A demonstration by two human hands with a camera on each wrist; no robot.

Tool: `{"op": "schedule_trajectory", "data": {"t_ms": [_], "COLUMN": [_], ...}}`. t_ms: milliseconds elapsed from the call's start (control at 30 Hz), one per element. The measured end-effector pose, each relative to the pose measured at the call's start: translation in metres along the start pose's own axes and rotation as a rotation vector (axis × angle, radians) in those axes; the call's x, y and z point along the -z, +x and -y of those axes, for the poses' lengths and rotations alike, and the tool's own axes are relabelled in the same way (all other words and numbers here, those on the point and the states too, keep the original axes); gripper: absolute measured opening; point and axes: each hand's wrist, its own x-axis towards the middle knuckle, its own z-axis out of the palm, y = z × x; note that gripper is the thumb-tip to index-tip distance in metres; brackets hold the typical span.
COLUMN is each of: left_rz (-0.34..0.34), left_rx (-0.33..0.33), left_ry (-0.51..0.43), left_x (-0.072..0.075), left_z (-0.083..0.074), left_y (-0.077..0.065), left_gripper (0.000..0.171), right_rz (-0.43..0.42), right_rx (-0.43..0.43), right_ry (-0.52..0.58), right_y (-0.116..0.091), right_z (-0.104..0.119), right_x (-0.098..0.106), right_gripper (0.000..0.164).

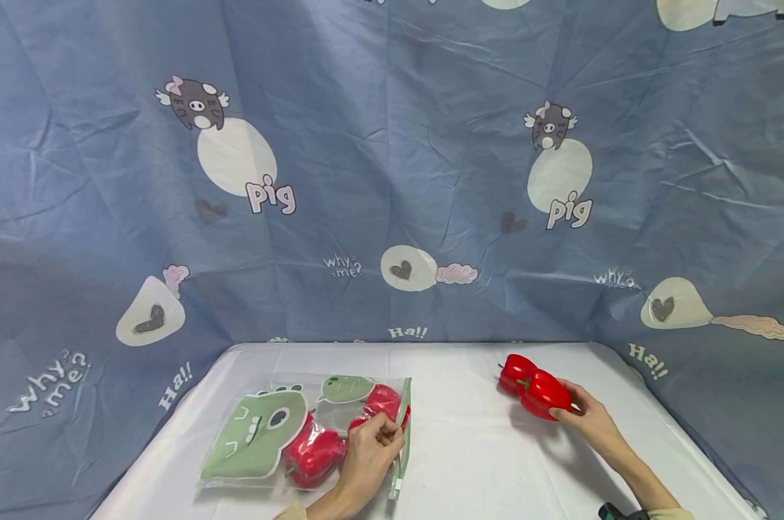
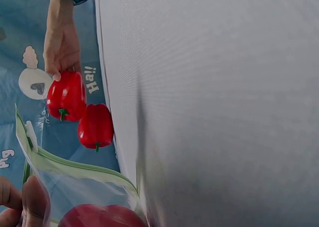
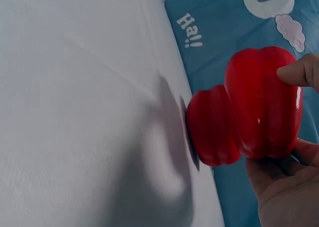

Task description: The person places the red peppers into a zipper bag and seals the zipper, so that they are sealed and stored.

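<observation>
My right hand (image 1: 587,415) grips a red bell pepper (image 1: 545,396) above the right side of the table. Just beyond it, a second red bell pepper (image 1: 512,373) rests on the cloth; the right wrist view shows the held pepper (image 3: 264,102) in front of this other pepper (image 3: 212,127). At the left lies a clear zip bag (image 1: 251,437) with a green cartoon print and several red peppers (image 1: 313,461) inside. With thumb and fingers, my left hand (image 1: 368,458) pinches the bag near its zip edge. In the left wrist view the green zip strip (image 2: 84,168) stands parted.
White cloth covers the table (image 1: 459,433). A blue curtain (image 1: 392,180) printed with pigs and words hangs behind it and along both sides. The bag's slider (image 1: 397,485) sits at the near end of the zip.
</observation>
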Motion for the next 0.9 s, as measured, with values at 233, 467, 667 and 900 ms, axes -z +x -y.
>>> {"op": "schedule_trajectory", "data": {"t_ms": [233,467,667,900], "left_rz": [0.007,-0.001,0.0,-0.003], "left_rx": [0.008,-0.004,-0.003,-0.004], "left_ry": [-0.013,-0.003,-0.005,-0.02], "left_x": [0.0,0.0,0.0,0.0], "left_z": [0.001,0.001,0.0,0.0], "left_y": [0.0,0.0,0.0,0.0], "left_gripper": [0.017,0.018,0.018,0.019], "right_rz": [0.016,0.035,0.06,0.082], "right_rx": [0.018,0.063,0.094,0.091], "right_ry": [0.009,0.06,0.102,0.124], "right_y": [0.0,0.002,0.004,0.007], "right_z": [0.006,0.011,0.016,0.02], "right_x": [-0.015,-0.029,-0.04,-0.05], "right_gripper": [0.07,0.067,0.066,0.067]}}
